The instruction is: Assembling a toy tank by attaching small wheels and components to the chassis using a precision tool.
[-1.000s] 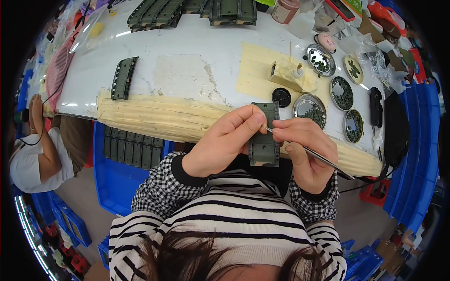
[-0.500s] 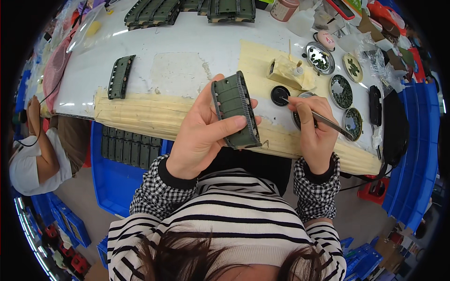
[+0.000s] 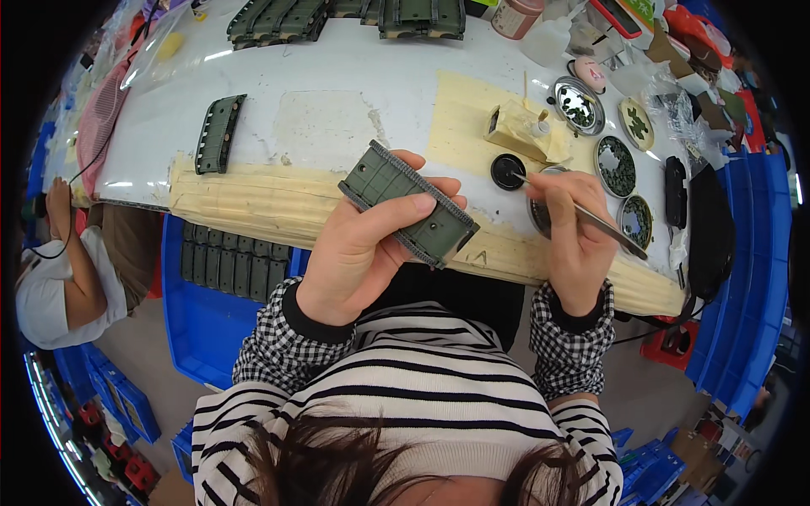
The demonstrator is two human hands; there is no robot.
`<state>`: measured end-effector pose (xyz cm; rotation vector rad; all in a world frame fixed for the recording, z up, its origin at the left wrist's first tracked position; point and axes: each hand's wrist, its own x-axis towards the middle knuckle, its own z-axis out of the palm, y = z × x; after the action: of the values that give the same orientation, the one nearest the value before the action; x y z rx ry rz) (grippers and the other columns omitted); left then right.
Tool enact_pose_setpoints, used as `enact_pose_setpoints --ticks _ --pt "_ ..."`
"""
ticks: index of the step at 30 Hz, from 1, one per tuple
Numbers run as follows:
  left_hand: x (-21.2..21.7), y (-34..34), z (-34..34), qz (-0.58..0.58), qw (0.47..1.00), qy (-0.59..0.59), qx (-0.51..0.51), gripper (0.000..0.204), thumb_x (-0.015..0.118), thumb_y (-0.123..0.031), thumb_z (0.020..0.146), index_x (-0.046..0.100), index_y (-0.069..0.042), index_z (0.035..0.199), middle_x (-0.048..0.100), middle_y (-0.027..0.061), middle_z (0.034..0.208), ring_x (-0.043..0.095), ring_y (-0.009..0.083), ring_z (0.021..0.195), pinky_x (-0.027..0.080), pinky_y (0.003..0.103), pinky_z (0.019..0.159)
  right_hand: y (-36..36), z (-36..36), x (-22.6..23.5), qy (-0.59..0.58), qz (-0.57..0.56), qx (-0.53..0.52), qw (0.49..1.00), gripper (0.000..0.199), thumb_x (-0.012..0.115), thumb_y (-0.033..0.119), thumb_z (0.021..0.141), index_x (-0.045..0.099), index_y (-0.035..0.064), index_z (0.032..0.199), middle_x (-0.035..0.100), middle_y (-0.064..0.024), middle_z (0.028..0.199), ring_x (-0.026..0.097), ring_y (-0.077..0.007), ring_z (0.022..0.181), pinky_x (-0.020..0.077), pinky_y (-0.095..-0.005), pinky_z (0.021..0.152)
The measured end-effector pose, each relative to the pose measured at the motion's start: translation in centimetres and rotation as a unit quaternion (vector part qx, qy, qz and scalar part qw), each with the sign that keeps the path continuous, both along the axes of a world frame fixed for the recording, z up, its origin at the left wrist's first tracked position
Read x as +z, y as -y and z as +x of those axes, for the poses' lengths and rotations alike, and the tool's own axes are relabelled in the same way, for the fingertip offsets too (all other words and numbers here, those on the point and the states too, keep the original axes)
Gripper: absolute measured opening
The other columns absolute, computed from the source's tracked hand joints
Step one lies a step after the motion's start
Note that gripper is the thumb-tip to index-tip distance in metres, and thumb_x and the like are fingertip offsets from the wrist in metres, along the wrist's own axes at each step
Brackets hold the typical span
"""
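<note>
My left hand is closed around a dark green model tank hull-like part with ridged, track-like long edges. It is held tilted above the table's front edge, thumb on its broad face, with small holes showing in it. My right hand pinches metal tweezers. Their tip reaches into a small round black dish; whether it grips anything is too small to tell. Beside that dish stands a cream, taped block. A round metal dish is partly hidden behind my right hand.
Round dishes with small green pieces stand at the right. A similar green part lies at the left, with stacked ones at the back. A blue bin holds more below the table. Another person's arm is at the far left.
My left hand has turned the green part from nearly upright to a slant, showing more of its broad face. My right hand has shifted slightly right; the tweezers' tip stays at the black dish.
</note>
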<state>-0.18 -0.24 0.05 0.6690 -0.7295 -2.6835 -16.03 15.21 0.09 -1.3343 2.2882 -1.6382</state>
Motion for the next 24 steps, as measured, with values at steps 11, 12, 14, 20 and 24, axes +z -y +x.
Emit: enact_pose_setpoints --ticks 11,12,14,20,24 --pt "0.1 0.0 -0.7 0.047 0.999 0.015 0.019 0.037 0.059 -0.004 0.089 0.048 -0.004 0.124 0.059 0.0178 0.118 0.059 0.0294 0.113 0.052 0.042 0.095 -0.8 3.0 2.2 0.076 -0.056 0.164 0.982 0.016 0.059 0.003 0.09 0.068 -0.0027 0.102 0.069 -0.0188 0.102 0.066 -0.0239 0.086 0.0518 -0.0314 0.078" --pt "0.1 0.0 -0.7 0.046 0.999 0.014 0.017 0.036 0.059 -0.004 0.089 0.048 -0.004 0.124 0.059 0.0179 0.118 0.059 0.0294 0.113 0.052 0.042 0.095 -0.8 2.9 2.1 0.073 -0.052 0.164 0.982 0.016 0.059 0.003 0.091 0.068 -0.0027 0.102 0.069 -0.0186 0.102 0.066 -0.0231 0.086 0.0519 -0.0305 0.077" --pt "0.1 0.0 -0.7 0.045 0.999 0.013 0.014 0.036 0.059 -0.004 0.089 0.048 -0.004 0.123 0.059 0.0181 0.118 0.059 0.0294 0.113 0.052 0.042 0.095 -0.8 2.7 2.1 0.062 -0.041 0.168 0.983 0.016 0.059 0.003 0.09 0.068 -0.0027 0.102 0.069 -0.0181 0.103 0.066 -0.0223 0.085 0.0519 -0.03 0.077" --pt "0.0 0.0 -0.7 0.055 0.998 0.009 0.012 0.035 0.058 -0.004 0.09 0.048 -0.004 0.123 0.058 0.0187 0.118 0.059 0.0294 0.113 0.051 0.043 0.097 -0.6 2.7 1.8 0.049 -0.038 0.163 0.985 0.015 0.06 0.001 0.089 0.068 -0.003 0.102 0.07 -0.017 0.102 0.066 -0.0223 0.085 0.0524 -0.0295 0.076" --pt "0.0 -0.1 -0.8 0.058 0.998 0.013 0.016 0.034 0.058 -0.004 0.09 0.048 -0.004 0.122 0.058 0.0184 0.118 0.059 0.0289 0.112 0.051 0.042 0.096 -0.6 2.7 2.0 0.045 -0.031 0.164 0.985 0.015 0.061 0.0 0.088 0.068 -0.003 0.101 0.07 -0.0172 0.101 0.067 -0.023 0.087 0.0527 -0.0294 0.076"
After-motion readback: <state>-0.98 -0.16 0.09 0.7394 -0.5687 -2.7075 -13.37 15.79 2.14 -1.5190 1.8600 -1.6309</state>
